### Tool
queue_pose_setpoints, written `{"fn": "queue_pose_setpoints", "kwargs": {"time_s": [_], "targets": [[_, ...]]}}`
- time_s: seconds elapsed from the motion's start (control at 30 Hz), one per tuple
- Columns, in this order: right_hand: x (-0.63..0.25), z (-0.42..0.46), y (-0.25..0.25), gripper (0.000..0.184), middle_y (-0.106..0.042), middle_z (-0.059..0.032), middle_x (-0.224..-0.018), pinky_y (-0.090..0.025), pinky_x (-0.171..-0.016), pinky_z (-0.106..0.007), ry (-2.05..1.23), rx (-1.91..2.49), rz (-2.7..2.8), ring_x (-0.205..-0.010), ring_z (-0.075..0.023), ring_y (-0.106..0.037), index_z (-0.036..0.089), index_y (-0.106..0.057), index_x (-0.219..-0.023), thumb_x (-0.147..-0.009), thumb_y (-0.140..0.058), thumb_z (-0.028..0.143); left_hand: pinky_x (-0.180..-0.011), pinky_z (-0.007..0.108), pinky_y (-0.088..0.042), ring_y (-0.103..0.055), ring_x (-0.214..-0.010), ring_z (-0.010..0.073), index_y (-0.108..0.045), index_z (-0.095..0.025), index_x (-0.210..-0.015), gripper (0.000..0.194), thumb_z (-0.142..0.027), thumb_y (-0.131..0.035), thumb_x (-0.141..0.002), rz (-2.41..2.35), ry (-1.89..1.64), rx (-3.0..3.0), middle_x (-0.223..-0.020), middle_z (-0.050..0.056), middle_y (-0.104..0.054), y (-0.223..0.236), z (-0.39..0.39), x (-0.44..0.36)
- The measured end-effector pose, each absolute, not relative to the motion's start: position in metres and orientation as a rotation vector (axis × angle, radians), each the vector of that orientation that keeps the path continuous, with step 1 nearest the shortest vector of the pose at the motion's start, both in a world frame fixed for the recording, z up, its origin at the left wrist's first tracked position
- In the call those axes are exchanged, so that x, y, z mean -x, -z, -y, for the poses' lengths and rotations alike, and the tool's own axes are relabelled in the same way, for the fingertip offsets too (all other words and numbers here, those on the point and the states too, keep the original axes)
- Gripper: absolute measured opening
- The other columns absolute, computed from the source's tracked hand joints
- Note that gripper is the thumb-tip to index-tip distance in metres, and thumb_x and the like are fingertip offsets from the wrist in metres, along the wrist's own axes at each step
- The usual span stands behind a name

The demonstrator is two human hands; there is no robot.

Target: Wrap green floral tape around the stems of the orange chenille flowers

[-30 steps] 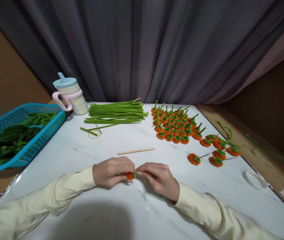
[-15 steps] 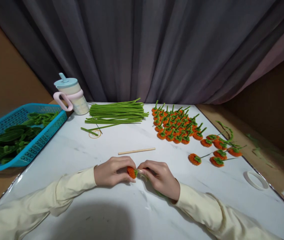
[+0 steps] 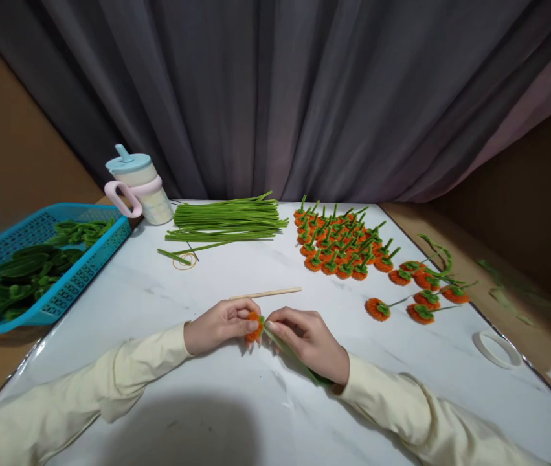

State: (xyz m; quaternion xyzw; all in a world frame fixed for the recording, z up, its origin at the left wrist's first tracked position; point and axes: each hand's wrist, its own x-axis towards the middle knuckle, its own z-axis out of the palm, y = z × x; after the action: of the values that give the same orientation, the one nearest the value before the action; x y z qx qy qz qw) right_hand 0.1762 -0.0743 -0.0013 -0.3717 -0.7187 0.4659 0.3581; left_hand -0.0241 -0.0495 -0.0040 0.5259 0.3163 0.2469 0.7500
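My left hand [image 3: 211,329] pinches a small fuzzy orange persimmon-like piece [image 3: 254,331] with a green top, turned toward the right. Close beside it, my right hand [image 3: 313,342] has thumb and forefinger closed on a flat green strip [image 3: 320,378], which looks like floral tape. The strip runs from the green top back under my right palm, where part of it is hidden. Just beyond my hands lies a thin wooden stick [image 3: 275,293].
Green pipe cleaners [image 3: 226,218] are stacked at the back, with many stemmed orange pieces [image 3: 333,243] beside them. Several looser ones [image 3: 421,313] lie at right, near a white ring [image 3: 497,349]. A blue basket [image 3: 68,285] of green leaves and a lidded cup [image 3: 142,188] stand left.
My left hand has turned the orange piece, and its thumb now lies across the front. More of the green strip shows below my right hand.
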Motion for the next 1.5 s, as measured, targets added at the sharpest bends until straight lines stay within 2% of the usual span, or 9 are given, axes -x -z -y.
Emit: {"fn": "queue_pose_setpoints", "kwargs": {"time_s": [0.23, 0.33, 0.47, 0.7, 0.9, 1.1, 1.27, 1.4, 1.5], "targets": [[-0.175, 0.075, 0.008, 0.026, -0.066, -0.0039, -0.077, -0.052, -0.058, -0.025, -1.469, 0.860, 1.611, -0.058, -0.0121, -0.062, 0.016, -0.053, -0.100, -0.087, -0.055, 0.039, -0.053, 0.021, -0.043, -0.055, -0.056, 0.0089, -0.052, -0.012, -0.087, 0.040, -0.044, -0.071, -0.074, -0.643, -0.609, -1.114, -0.066, 0.000, -0.059, 0.009, 0.049, 0.023], [-0.175, 0.075, 0.008, 0.023, -0.066, -0.0041, -0.074, -0.051, -0.057, -0.025, -1.414, 0.850, 1.632, -0.056, -0.0120, -0.061, 0.016, -0.057, -0.091, -0.087, -0.056, 0.038, -0.053, 0.021, -0.042, -0.054, -0.055, 0.0089, -0.051, -0.012, -0.086, 0.038, -0.045, -0.069, -0.076, -0.637, -0.632, -1.140, -0.066, 0.000, -0.058, 0.009, 0.050, 0.022], [-0.175, 0.075, 0.006, 0.026, -0.061, -0.0017, -0.056, -0.047, -0.051, -0.024, -1.412, 0.896, 1.631, -0.048, -0.0111, -0.057, 0.013, -0.061, -0.078, -0.086, -0.057, 0.037, -0.055, 0.021, -0.044, -0.053, -0.058, 0.0094, -0.052, -0.013, -0.086, 0.035, -0.043, -0.066, -0.078, -0.701, -0.668, -1.343, -0.069, 0.001, -0.057, 0.007, 0.053, 0.023], [-0.175, 0.073, 0.004, 0.032, -0.050, 0.0044, -0.043, -0.038, -0.040, -0.020, -1.680, 0.887, 1.490, -0.034, -0.0072, -0.044, 0.011, -0.061, -0.074, -0.081, -0.063, 0.043, -0.061, 0.022, -0.046, -0.054, -0.064, 0.0109, -0.057, -0.014, -0.088, 0.005, -0.018, -0.055, -0.087, -0.663, -0.849, -2.169, -0.074, 0.003, -0.060, 0.004, 0.055, 0.027], [-0.176, 0.073, 0.004, 0.031, -0.051, 0.0050, -0.044, -0.035, -0.037, -0.018, -1.806, 0.850, 1.446, -0.033, -0.0062, -0.043, 0.011, -0.059, -0.080, -0.079, -0.065, 0.042, -0.068, 0.031, -0.050, -0.057, -0.076, 0.0191, -0.051, -0.012, -0.110, 0.023, -0.012, -0.038, -0.091, -0.218, -1.040, -2.628, -0.082, 0.014, -0.063, 0.011, 0.047, 0.032], [-0.174, 0.072, 0.002, 0.035, -0.062, -0.0005, -0.059, -0.039, -0.036, -0.018, -1.909, 0.803, 1.392, -0.035, -0.0055, -0.048, 0.011, -0.057, -0.084, -0.076, -0.068, 0.044, -0.070, 0.033, -0.051, -0.058, -0.077, 0.0197, -0.048, -0.011, -0.117, 0.029, -0.016, -0.032, -0.093, -0.259, -1.165, -2.759, -0.083, 0.015, -0.063, 0.010, 0.045, 0.034], [-0.173, 0.073, 0.003, 0.035, -0.062, -0.0012, -0.057, -0.042, -0.040, -0.019, -1.894, 0.788, 1.361, -0.039, -0.0071, -0.051, 0.012, -0.056, -0.075, -0.074, -0.070, 0.044, -0.069, 0.030, -0.052, -0.058, -0.077, 0.0176, -0.048, -0.014, -0.113, 0.025, -0.013, -0.040, -0.090, -0.355, -1.120, -2.575, -0.082, 0.012, -0.062, 0.013, 0.049, 0.032], [-0.175, 0.075, 0.004, 0.032, -0.065, -0.0038, -0.059, -0.046, -0.043, -0.021, -1.877, 0.759, 1.329, -0.043, -0.0089, -0.056, 0.012, -0.055, -0.073, -0.075, -0.071, 0.040, -0.068, 0.024, -0.051, -0.059, -0.074, 0.0130, -0.049, -0.016, -0.109, 0.022, -0.018, -0.052, -0.087, -0.675, -1.014, -2.318, -0.088, 0.008, -0.063, 0.014, 0.053, 0.033], [-0.177, 0.076, 0.004, 0.032, -0.066, -0.0057, -0.063, -0.047, -0.043, -0.022, -1.838, 0.745, 1.332, -0.045, -0.0107, -0.058, 0.012, -0.057, -0.075, -0.076, -0.069, 0.041, -0.069, 0.023, -0.051, -0.060, -0.074, 0.0123, -0.050, -0.016, -0.106, 0.019, -0.020, -0.053, -0.087, -0.678, -0.958, -2.234, -0.089, 0.007, -0.064, 0.013, 0.052, 0.034]]}}
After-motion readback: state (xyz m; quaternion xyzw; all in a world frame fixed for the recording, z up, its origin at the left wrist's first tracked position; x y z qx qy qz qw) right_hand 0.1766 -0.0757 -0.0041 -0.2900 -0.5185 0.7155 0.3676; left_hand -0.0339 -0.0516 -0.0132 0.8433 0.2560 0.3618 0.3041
